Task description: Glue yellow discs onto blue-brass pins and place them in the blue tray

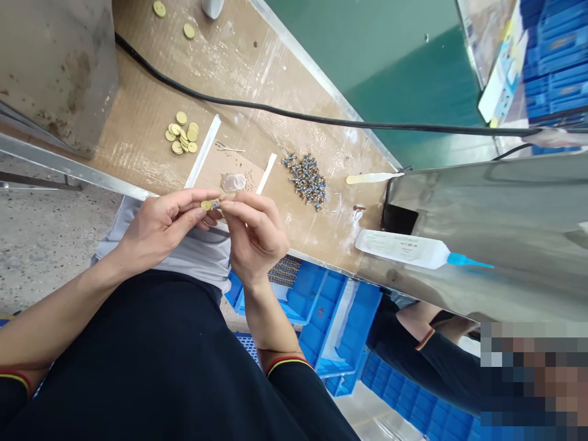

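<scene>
My left hand (158, 223) pinches a small yellow disc (206, 205) between thumb and fingertips. Against its right side, my right hand (257, 236) grips a tiny part with a blue body (216, 206), mostly covered by the fingertips. Both hands meet above the table's near edge. Just beyond them lies a clear round piece (233, 182), between two white strips (203, 151) stuck on the brown board. Left of the strips is a loose pile of yellow discs (184, 138). To the right sits a heap of small blue-and-copper parts (309, 180).
A black cable (257, 106) crosses the table behind the piles. On the right are a white bottle with a blue nozzle (404, 249) and a pale stick-like tool (372, 177). Metal housings (55, 67) flank both sides. Blue crates (337, 318) and a co-worker's arm (418, 321) are lower right.
</scene>
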`<state>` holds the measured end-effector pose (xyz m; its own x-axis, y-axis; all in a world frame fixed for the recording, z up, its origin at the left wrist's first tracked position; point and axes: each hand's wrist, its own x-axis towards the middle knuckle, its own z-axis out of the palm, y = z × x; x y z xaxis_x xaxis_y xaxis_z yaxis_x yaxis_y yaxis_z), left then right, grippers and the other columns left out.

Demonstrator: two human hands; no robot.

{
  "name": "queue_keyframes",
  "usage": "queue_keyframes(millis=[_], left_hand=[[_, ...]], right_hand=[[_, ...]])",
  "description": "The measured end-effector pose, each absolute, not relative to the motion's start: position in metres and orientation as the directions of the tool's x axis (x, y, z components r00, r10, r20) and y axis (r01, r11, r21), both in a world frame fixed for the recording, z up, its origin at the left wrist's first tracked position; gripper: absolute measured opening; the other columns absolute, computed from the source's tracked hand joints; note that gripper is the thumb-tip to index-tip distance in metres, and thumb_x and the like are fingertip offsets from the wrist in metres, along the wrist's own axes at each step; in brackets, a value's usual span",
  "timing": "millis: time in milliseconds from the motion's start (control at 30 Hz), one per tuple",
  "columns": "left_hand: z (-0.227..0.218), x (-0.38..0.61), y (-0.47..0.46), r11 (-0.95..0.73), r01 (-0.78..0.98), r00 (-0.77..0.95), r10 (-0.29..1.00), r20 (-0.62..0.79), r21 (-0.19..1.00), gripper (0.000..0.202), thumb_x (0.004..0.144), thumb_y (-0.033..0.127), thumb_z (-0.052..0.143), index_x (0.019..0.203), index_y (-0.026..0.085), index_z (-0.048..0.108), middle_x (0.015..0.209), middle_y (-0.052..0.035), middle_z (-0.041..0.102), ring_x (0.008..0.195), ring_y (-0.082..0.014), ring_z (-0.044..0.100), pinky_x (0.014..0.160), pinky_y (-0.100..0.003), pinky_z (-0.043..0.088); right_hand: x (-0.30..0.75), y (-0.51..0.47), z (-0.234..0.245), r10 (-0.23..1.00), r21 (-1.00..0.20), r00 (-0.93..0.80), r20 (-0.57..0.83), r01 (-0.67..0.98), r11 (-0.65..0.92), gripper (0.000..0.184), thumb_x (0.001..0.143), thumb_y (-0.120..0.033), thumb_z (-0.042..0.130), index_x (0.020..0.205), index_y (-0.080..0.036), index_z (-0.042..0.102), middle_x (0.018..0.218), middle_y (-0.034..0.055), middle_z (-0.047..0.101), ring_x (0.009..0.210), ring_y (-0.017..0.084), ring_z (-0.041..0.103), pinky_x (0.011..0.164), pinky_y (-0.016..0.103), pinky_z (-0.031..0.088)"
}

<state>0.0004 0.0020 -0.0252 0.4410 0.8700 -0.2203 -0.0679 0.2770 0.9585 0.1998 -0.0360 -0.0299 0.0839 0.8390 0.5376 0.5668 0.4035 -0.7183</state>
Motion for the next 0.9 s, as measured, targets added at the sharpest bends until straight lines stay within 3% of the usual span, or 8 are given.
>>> queue_keyframes(millis=[400,567,900], left_hand=[[-0.014,-0.002,0.002,0.24,-0.021,0.479,0.855,-0.201,0.971,0.032,0.118,0.037,0.073,0.145,0.028,0.086,0.12,-0.0038,0.091,0.104,-0.0183,0.087,0.101,-0.029,0.074],[-0.013,-0.003,0.003,0.24,-0.001,0.499,0.841,-0.208,0.971,0.033,0.118,0.038,0.072,0.146,0.027,0.085,0.119,-0.0035,0.09,0.102,-0.0183,0.087,0.101,-0.029,0.073],[-0.007,-0.007,0.004,0.175,0.09,0.52,0.831,-0.196,0.98,0.031,0.118,0.036,0.067,0.142,0.032,0.085,0.101,-0.0001,0.088,0.09,-0.0194,0.084,0.09,-0.031,0.071]], right_hand=[[0.199,-0.033,-0.032,0.82,-0.693,0.042,0.571,0.561,0.453,0.024,0.113,-0.014,0.074,0.121,-0.032,0.086,0.117,0.0004,0.087,0.108,0.018,0.087,0.094,0.037,0.076],[0.202,-0.035,-0.032,0.842,-0.682,0.02,0.539,0.597,0.422,0.022,0.114,-0.018,0.074,0.121,-0.034,0.087,0.118,0.0005,0.087,0.108,0.019,0.088,0.097,0.039,0.077],[0.219,-0.035,-0.031,0.796,-0.573,-0.168,0.582,0.61,0.548,0.037,0.114,-0.013,0.069,0.137,-0.036,0.085,0.124,0.0022,0.089,0.11,0.021,0.089,0.098,0.038,0.077]])
